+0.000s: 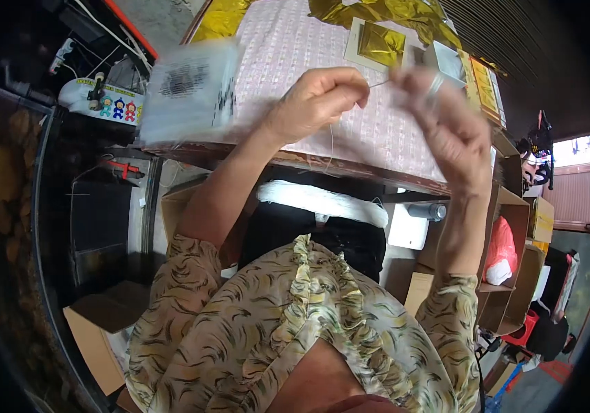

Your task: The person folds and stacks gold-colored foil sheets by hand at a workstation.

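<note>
My left hand (322,100) is above the table edge, its thumb and fingers pinched on a thin thread (379,84). A loose end of it hangs below that hand. The thread runs across to my right hand (449,127), whose fingertips are closed at its other end and smeared by motion. White strands (436,85) cross a finger of my right hand. On my lap lies a thick skein of white thread (322,203).
A plastic-wrapped pack (188,93) stands at the table's left. Behind the hands are gold foil (405,17), a card with a gold square (381,45) and an open white box (444,60). Cardboard boxes (511,261) stand at the right, below the patterned tabletop (274,41).
</note>
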